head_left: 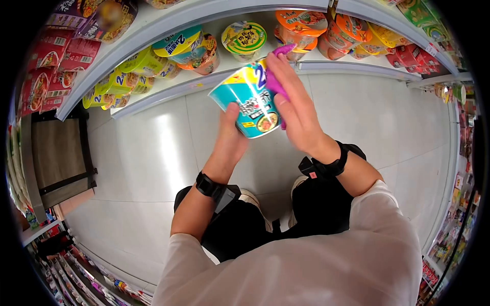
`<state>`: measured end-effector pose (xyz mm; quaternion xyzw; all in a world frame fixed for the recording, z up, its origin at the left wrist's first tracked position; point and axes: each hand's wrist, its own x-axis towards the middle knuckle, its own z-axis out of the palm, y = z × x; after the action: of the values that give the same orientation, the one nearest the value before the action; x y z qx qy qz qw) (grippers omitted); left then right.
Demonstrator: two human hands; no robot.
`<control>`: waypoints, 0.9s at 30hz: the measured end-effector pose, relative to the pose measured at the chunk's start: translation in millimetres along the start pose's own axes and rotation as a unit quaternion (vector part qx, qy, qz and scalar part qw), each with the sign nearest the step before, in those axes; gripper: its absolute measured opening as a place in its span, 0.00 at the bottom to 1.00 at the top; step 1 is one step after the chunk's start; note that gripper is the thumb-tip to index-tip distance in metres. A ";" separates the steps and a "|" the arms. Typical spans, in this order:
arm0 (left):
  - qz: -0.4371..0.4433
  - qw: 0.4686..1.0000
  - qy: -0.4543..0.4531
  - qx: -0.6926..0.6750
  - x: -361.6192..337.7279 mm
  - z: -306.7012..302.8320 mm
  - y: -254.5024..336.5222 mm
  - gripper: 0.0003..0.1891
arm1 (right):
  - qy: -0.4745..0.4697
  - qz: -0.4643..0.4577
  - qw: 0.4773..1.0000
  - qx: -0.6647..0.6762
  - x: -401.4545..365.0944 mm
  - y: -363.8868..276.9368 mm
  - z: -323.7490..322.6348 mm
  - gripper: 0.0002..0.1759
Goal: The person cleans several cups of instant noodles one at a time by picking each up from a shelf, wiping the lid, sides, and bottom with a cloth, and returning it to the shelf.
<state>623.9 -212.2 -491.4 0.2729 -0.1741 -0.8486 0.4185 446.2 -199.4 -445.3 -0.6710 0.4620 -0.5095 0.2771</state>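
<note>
Between my two hands, a teal and yellow instant noodle cup (245, 104) is held tilted in front of the lower shelf. My left hand (230, 130) grips the cup at its lower left, the thumb lying on its printed side. A purple cloth (275, 84) is pinched in my right hand (296, 102) and pressed against the right side of the cup. Part of the cloth is hidden behind my fingers. Just beyond the cup, a green and yellow noodle tub (244, 38) stands on the shelf.
Orange-lidded noodle tubs (301, 24) stand at the shelf's back right, stacked yellow-green tubs (120, 81) at its left. The shelf edge (168, 93) curves ahead of me. A dark-framed panel (58, 153) stands at the left, above the grey tiled floor (138, 168).
</note>
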 end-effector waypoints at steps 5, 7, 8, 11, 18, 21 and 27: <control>0.147 0.981 0.057 0.114 1.4 1.0 -15.8 0.37 | -0.065 -0.113 0.971 -0.201 -4.3 -19.5 11.3 0.33; 0.143 0.981 0.065 0.118 0.4 3.9 -16.5 0.35 | -0.098 -0.136 0.959 -0.229 -5.0 -20.2 11.7 0.36; 0.143 0.980 0.074 0.119 -0.1 6.1 -16.5 0.34 | -0.101 -0.139 0.958 -0.229 -4.0 -19.4 10.3 0.36; 0.082 0.993 0.018 -0.087 -0.1 -1.7 16.3 0.38 | 0.025 -0.060 0.996 -0.062 3.6 -6.9 -7.8 0.37; 0.142 0.985 -0.032 0.088 2.8 -15.1 18.1 0.43 | 0.018 0.105 0.936 0.336 1.1 12.0 9.6 0.32; 0.090 0.995 0.029 0.029 9.1 -6.1 13.9 0.34 | 0.024 0.156 0.937 0.311 2.8 23.8 6.1 0.30; 0.160 0.961 0.140 0.179 7.7 12.0 -0.2 0.32 | -0.006 0.012 0.999 -0.030 -5.4 17.8 8.9 0.29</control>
<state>612.7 -217.4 -484.5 0.4280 -0.3045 -0.6789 0.5130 448.3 -202.9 -465.4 -0.6765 0.4833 -0.4879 0.2659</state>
